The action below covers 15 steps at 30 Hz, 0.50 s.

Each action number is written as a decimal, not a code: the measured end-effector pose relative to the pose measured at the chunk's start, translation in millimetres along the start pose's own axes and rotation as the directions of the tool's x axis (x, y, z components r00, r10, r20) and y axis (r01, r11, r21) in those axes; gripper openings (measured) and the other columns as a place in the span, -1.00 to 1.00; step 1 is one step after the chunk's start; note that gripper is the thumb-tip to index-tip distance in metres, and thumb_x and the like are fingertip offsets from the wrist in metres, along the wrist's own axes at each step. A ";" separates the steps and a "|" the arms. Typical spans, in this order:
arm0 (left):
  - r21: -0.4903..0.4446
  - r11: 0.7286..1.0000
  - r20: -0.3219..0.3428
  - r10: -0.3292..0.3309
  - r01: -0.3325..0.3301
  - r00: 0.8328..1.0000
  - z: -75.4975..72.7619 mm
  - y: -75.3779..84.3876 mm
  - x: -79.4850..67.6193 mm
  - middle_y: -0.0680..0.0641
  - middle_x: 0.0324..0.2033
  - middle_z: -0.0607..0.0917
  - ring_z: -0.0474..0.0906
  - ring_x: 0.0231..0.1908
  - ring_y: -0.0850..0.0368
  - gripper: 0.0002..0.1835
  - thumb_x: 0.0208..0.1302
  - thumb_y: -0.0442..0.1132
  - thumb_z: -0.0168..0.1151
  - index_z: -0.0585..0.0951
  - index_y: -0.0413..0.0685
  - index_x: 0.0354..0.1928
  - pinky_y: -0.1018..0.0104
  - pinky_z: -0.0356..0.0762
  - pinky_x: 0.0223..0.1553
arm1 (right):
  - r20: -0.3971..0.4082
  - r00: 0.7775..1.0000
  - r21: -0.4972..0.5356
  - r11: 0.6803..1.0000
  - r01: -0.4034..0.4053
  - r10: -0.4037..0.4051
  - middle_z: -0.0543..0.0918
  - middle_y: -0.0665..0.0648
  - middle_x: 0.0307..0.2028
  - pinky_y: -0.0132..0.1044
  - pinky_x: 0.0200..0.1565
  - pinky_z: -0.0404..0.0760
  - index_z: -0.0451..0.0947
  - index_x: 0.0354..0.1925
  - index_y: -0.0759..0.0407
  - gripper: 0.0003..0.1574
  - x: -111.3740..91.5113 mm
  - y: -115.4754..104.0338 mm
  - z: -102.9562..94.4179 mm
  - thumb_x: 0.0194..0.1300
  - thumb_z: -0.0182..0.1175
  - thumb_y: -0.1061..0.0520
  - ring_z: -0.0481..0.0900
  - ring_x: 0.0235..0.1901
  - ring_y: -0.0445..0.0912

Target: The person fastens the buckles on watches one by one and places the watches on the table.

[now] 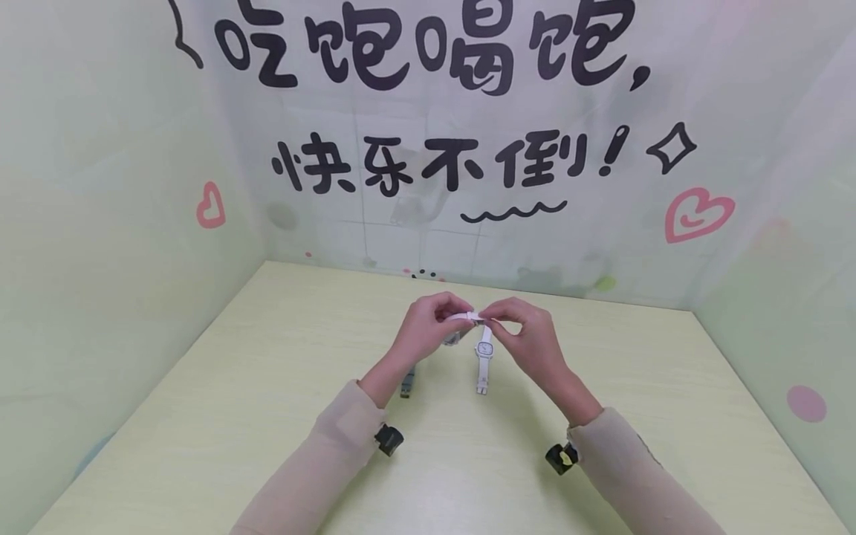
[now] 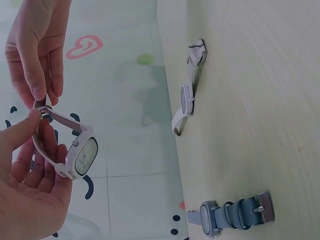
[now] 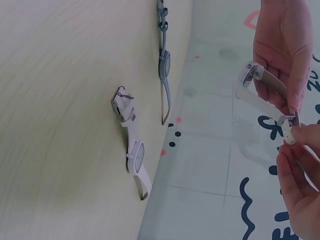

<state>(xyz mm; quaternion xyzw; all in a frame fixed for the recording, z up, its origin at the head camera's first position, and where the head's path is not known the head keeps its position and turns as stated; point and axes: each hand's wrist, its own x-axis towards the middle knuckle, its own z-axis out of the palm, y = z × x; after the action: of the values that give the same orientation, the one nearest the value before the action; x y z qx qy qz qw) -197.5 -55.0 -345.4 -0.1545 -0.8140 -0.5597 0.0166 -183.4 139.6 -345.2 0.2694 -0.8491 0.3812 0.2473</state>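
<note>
White watch (image 1: 475, 316) is held up off the table (image 1: 200, 416) in the head view: left hand (image 1: 431, 327) and right hand (image 1: 531, 338) each pinch its strap (image 1: 458, 317), thumb closed against bent fingers. Fingertips alone seem to carry it, so a slip could drop it onto the second white watch (image 1: 484, 349) lying nearby. Wall lettering (image 1: 452, 165) reads 吃饱喝饱,快乐不倒! In the left wrist view, the case (image 2: 82, 156) hangs from the looped strap; its weight might pull the buckle (image 2: 44, 106) loose. No brand is readable there, nor on the blue-grey watch (image 2: 231, 216). The right wrist view shows both hands crowded at the buckle, which could leave the strap askew; lettering there is sideways and partial.
</note>
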 end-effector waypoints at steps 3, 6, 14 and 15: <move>0.004 1.000 0.009 0.003 -0.003 1.000 1.8 0.2 0.2 -0.08 -0.23 0.78 0.64 -0.32 0.20 -0.80 0.23 -0.26 0.40 0.70 -0.10 -0.11 0.38 0.62 -0.25 | 0.004 1.000 -0.023 0.999 0.023 -0.023 0.80 0.08 -0.26 -0.18 -0.10 0.74 0.77 -0.23 0.15 -0.84 -0.2 -1.3 -0.5 0.19 0.40 0.31 0.75 -0.20 -0.07; 0.008 1.000 0.016 0.009 -0.009 1.000 3.7 1.6 0.0 -0.08 -0.24 0.79 0.63 -0.33 0.21 -0.81 0.23 -0.25 0.40 0.71 -0.10 -0.12 0.41 0.61 -0.26 | 0.009 0.999 -0.033 0.999 0.041 -0.041 0.81 0.08 -0.26 -0.16 -0.11 0.74 0.77 -0.23 0.15 -0.84 0.1 -2.3 -0.8 0.17 0.41 0.30 0.76 -0.20 -0.07; 0.042 0.999 0.017 0.028 -0.029 0.999 8.6 1.8 1.1 -0.08 -0.26 0.80 0.67 -0.33 0.18 -0.81 0.23 -0.24 0.41 0.68 -0.09 -0.15 0.36 0.62 -0.22 | 0.056 0.998 -0.008 1.000 0.020 -0.019 0.80 0.12 -0.25 -0.21 -0.13 0.76 0.74 -0.20 0.21 -0.80 -1.7 -0.8 -2.1 0.15 0.42 0.30 0.77 -0.21 -0.03; 0.046 0.998 0.017 0.029 -0.030 0.999 8.6 2.2 0.6 -0.08 -0.26 0.80 0.69 -0.31 0.17 -0.81 0.23 -0.24 0.41 0.65 -0.10 -0.15 0.33 0.63 -0.19 | 0.074 0.997 0.012 1.000 0.007 -0.008 0.80 0.14 -0.24 -0.22 -0.12 0.76 0.73 -0.18 0.22 -0.79 -2.3 -0.5 -2.4 0.16 0.42 0.30 0.78 -0.21 -0.02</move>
<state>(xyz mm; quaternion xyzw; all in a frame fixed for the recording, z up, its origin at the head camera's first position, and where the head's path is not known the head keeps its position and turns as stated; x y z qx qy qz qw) -196.2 -46.3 -346.5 -0.1707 -0.8245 -0.5391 0.0217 -180.9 141.8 -345.0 0.2879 -0.8545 0.3749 0.2155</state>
